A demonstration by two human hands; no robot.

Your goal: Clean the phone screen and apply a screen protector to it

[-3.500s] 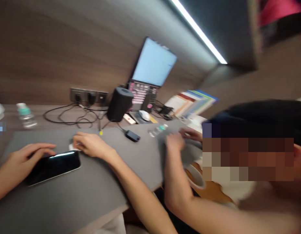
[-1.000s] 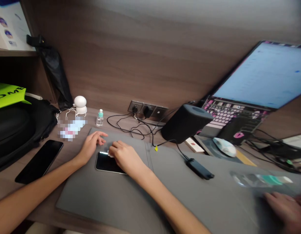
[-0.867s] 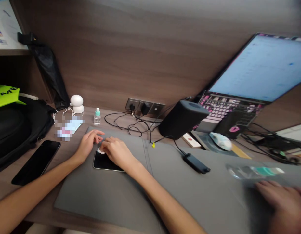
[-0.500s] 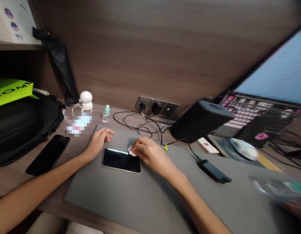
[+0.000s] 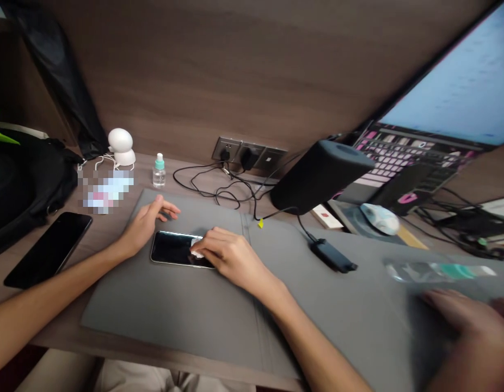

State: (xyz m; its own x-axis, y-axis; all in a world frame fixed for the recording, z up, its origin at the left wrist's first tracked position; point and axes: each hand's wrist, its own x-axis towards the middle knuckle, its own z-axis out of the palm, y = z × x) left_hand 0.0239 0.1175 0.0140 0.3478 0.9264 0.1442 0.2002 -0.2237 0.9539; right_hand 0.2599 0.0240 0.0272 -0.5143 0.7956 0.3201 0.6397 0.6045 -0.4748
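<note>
A smartphone [image 5: 174, 250] with a dark screen lies flat on the grey desk mat [image 5: 174, 310]. My right hand [image 5: 227, 250] pinches a small white wipe [image 5: 196, 247] and presses it on the phone's screen, covering the right end of the phone. My left hand [image 5: 152, 220] hovers by the phone's upper left corner, holding nothing, its fingers apart and slightly bent. A second dark phone [image 5: 50, 247] rests on the wooden desk to the left. Behind my left hand stands a small clear spray bottle [image 5: 159, 171] with a teal and white top.
Another person's hand [image 5: 460, 310] is at the right, near a clear plastic bottle [image 5: 435, 270]. A black cylinder [image 5: 317, 174], tangled cables [image 5: 211, 188], a black adapter [image 5: 332, 255], a mouse [image 5: 380, 219] and a laptop keyboard [image 5: 393, 158] occupy the back right. A black bag [image 5: 27, 185] sits left.
My right hand has moved the wipe from the phone's upper edge down onto its screen. The view has shifted, showing more of the other person's hand at right.
</note>
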